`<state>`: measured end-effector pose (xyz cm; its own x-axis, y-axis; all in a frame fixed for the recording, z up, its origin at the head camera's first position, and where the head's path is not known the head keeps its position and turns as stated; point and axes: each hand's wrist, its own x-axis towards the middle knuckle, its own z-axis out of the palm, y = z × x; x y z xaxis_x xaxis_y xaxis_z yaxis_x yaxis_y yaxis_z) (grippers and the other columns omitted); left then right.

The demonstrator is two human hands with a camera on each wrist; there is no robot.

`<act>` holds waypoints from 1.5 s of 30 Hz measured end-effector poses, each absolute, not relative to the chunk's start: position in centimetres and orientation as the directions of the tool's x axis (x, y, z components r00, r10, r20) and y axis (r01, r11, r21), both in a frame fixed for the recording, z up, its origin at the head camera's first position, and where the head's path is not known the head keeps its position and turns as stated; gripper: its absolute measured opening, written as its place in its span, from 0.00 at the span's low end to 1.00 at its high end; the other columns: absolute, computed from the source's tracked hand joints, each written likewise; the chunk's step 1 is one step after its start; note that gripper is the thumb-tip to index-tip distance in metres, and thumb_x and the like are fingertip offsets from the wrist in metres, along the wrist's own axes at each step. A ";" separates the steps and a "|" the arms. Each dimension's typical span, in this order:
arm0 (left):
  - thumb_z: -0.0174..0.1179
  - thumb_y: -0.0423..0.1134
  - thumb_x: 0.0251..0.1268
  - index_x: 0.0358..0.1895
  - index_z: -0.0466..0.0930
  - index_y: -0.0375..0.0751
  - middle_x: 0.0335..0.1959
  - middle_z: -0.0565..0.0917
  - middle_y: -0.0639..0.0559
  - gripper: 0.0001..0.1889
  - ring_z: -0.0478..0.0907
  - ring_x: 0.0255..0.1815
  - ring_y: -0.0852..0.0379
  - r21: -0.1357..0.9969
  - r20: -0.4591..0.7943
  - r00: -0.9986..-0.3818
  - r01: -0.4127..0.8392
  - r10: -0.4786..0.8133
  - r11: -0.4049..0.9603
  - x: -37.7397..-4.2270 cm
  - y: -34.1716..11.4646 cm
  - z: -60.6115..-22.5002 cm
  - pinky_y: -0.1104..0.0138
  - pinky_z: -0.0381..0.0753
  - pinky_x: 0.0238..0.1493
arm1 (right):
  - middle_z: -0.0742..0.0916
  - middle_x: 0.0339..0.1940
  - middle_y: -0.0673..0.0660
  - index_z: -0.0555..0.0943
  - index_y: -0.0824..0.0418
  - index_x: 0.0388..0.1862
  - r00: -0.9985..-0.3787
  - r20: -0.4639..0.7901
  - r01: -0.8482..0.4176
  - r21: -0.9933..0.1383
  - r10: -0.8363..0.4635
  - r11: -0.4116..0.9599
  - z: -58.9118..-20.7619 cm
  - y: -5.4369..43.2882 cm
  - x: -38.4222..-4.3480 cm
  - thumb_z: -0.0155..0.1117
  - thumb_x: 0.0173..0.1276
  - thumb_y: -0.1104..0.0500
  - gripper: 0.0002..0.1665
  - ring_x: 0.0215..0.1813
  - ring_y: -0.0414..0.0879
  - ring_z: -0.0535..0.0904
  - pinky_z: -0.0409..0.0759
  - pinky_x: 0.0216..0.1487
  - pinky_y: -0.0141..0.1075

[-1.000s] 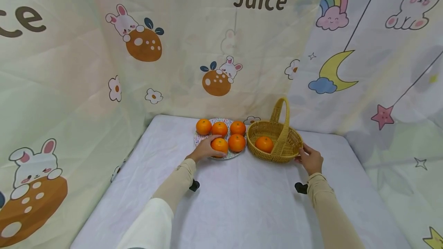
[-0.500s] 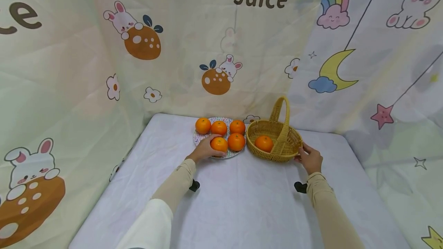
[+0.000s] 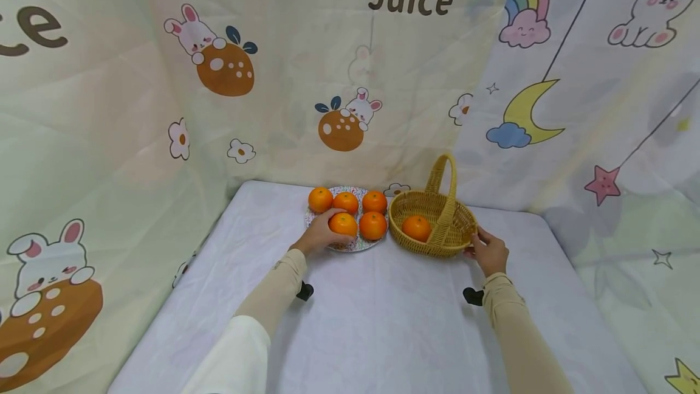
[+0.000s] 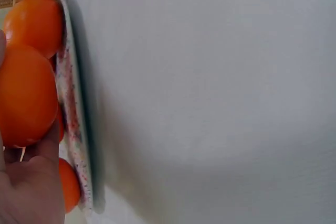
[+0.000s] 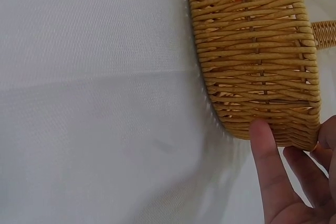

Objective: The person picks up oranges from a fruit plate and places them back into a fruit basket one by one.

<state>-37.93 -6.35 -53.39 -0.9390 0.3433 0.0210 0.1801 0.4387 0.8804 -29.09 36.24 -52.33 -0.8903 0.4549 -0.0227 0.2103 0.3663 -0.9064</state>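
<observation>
My left hand (image 3: 317, 235) holds an orange mandarin (image 3: 343, 224) at the front left of a speckled round plate (image 3: 354, 247). In the left wrist view that mandarin (image 4: 26, 95) sits in the grasp of the hand (image 4: 37, 187), seemingly a little above the plate (image 4: 79, 145). Several other mandarins (image 3: 373, 225) lie on the plate. Right of it stands a wicker basket (image 3: 432, 250) with a tall handle and one mandarin (image 3: 417, 228) inside. My right hand (image 3: 491, 254) grips the basket's right rim; in the right wrist view one finger (image 5: 265, 142) lies against the woven wall.
A white cloth covers the table (image 3: 377, 321). Printed fabric curtains (image 3: 284, 65) close off the back and both sides. The plate and basket stand close together near the table's back edge.
The left hand has raised its mandarin slightly and shifted it a little left. My right hand keeps its place on the basket rim.
</observation>
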 end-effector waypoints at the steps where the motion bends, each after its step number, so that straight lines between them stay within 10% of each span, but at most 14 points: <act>1: 0.78 0.56 0.42 0.64 0.70 0.58 0.60 0.74 0.54 0.41 0.72 0.56 0.50 0.883 0.022 -0.941 0.176 0.336 0.435 -38.0 -6.3 -53.1 0.52 0.74 0.60 | 0.75 0.66 0.65 0.64 0.57 0.73 -0.891 -0.015 0.205 -0.905 0.455 0.372 -52.3 36.3 -29.1 0.52 0.77 0.56 0.28 0.43 0.55 0.86 0.85 0.40 0.38; 33: 0.74 0.61 0.45 0.70 0.66 0.58 0.60 0.74 0.59 0.45 0.74 0.54 0.54 0.910 0.100 -0.892 0.262 0.442 0.323 -39.9 2.8 -47.8 0.54 0.76 0.56 | 0.75 0.66 0.67 0.65 0.58 0.73 -0.897 0.026 0.154 -0.918 0.442 0.367 -53.2 37.1 -29.3 0.53 0.76 0.58 0.28 0.41 0.60 0.86 0.85 0.37 0.40; 45: 0.75 0.58 0.45 0.69 0.66 0.58 0.59 0.74 0.56 0.44 0.76 0.51 0.55 0.911 0.147 -0.855 0.313 0.497 0.270 -39.4 7.8 -46.8 0.60 0.78 0.51 | 0.82 0.53 0.73 0.74 0.70 0.64 -0.903 0.082 0.232 -0.733 0.421 0.640 -50.4 36.5 -29.7 0.55 0.72 0.61 0.24 0.35 0.53 0.87 0.83 0.28 0.33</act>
<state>-39.36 7.84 -46.76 -0.8553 0.4968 0.1469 0.3130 0.2696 0.9107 -29.71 36.46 -50.35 -0.9034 0.4210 0.0818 0.2319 0.6399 -0.7326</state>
